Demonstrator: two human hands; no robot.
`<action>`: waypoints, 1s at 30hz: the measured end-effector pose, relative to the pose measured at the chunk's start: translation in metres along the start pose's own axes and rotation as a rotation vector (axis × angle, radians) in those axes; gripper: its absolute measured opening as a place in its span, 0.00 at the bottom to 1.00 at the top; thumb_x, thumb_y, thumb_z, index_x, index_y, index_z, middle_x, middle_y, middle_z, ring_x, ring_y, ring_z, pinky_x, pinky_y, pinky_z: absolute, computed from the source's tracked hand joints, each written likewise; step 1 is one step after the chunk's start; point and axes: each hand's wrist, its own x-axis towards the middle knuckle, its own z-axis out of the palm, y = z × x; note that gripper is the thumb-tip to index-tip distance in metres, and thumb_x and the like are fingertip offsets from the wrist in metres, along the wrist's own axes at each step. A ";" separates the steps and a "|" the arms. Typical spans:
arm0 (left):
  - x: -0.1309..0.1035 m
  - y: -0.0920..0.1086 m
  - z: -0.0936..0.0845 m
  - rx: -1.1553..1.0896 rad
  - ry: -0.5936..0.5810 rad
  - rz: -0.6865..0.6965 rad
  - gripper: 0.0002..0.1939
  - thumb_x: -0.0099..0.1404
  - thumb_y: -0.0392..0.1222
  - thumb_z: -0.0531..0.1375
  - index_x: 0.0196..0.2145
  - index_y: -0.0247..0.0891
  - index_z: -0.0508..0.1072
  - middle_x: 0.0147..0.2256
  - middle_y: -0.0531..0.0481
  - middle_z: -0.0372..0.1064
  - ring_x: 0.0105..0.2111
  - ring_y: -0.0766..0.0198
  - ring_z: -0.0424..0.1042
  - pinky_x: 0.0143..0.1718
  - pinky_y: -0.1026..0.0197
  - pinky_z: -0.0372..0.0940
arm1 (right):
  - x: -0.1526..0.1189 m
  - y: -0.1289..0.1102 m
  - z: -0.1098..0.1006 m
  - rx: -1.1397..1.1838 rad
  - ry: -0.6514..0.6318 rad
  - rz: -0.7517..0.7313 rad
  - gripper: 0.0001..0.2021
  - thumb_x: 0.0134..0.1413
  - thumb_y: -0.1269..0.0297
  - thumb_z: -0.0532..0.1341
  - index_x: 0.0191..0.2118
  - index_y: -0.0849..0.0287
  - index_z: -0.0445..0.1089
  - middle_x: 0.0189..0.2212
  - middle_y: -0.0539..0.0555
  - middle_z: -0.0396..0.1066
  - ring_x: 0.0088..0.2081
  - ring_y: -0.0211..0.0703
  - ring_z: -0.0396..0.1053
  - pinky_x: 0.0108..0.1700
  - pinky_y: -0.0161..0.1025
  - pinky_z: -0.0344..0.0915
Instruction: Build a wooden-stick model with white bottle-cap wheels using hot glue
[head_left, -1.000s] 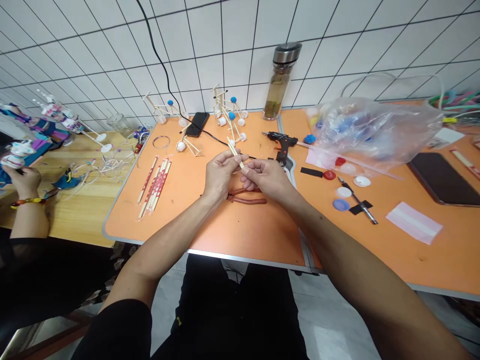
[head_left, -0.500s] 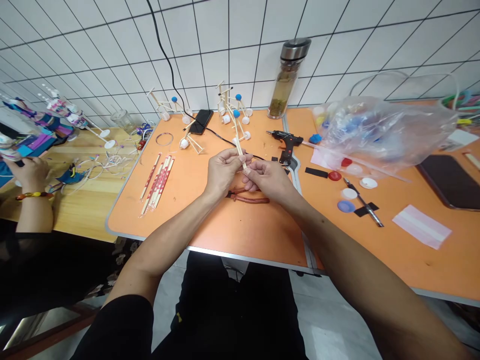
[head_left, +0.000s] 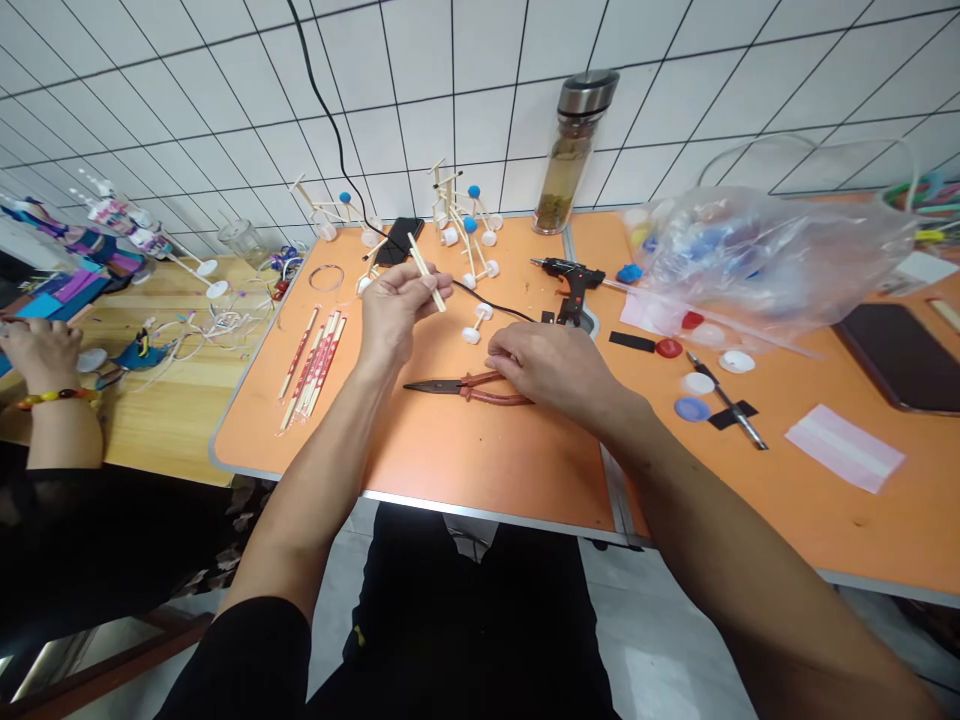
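Note:
My left hand (head_left: 397, 305), raised over the left part of the orange table, is closed on pale wooden chopsticks (head_left: 427, 272) that slant up from its fingertips. Curled fingers show on my right hand (head_left: 544, 365), which is over the handle ends of the pliers (head_left: 484, 388); whether it grips them is hidden. The pliers lie flat, their dark jaws pointing left. Just beyond them lies a short stick piece with white round caps (head_left: 471, 336). Packaged chopsticks (head_left: 319, 365) in red-and-white wrappers are left of my left hand.
Stick models with blue balls (head_left: 470, 224) and a black phone (head_left: 400, 240) stand and lie near the wall. A glass bottle (head_left: 562, 170), glue gun (head_left: 571, 283), plastic bag (head_left: 780, 260), bottle caps (head_left: 691, 410) and pen (head_left: 731, 405) are rightward. Another person's hand (head_left: 43, 350) is far left.
My hands have parted. My left hand carried the chopsticks left and up, while my right hand let go of them and came over the pliers' handles. The pliers' jaws are now uncovered.

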 end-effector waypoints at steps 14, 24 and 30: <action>0.010 0.005 -0.013 0.061 0.030 -0.054 0.15 0.59 0.44 0.76 0.42 0.38 0.81 0.39 0.45 0.87 0.42 0.55 0.89 0.45 0.57 0.81 | -0.003 -0.001 -0.003 -0.101 -0.203 -0.139 0.26 0.79 0.39 0.61 0.46 0.60 0.81 0.46 0.60 0.82 0.53 0.56 0.77 0.34 0.43 0.44; 0.013 0.004 -0.016 0.074 0.040 -0.061 0.13 0.60 0.43 0.75 0.42 0.40 0.81 0.40 0.46 0.88 0.40 0.58 0.89 0.40 0.63 0.80 | -0.004 0.002 0.007 -0.091 -0.203 -0.186 0.19 0.76 0.47 0.66 0.50 0.59 0.82 0.44 0.59 0.82 0.51 0.56 0.77 0.37 0.44 0.49; 0.011 0.006 -0.014 0.075 0.043 -0.063 0.11 0.62 0.42 0.73 0.42 0.39 0.82 0.39 0.46 0.88 0.39 0.59 0.88 0.39 0.63 0.79 | -0.006 0.001 0.020 -0.080 -0.138 -0.199 0.23 0.79 0.45 0.59 0.47 0.59 0.82 0.42 0.60 0.81 0.49 0.55 0.77 0.39 0.46 0.53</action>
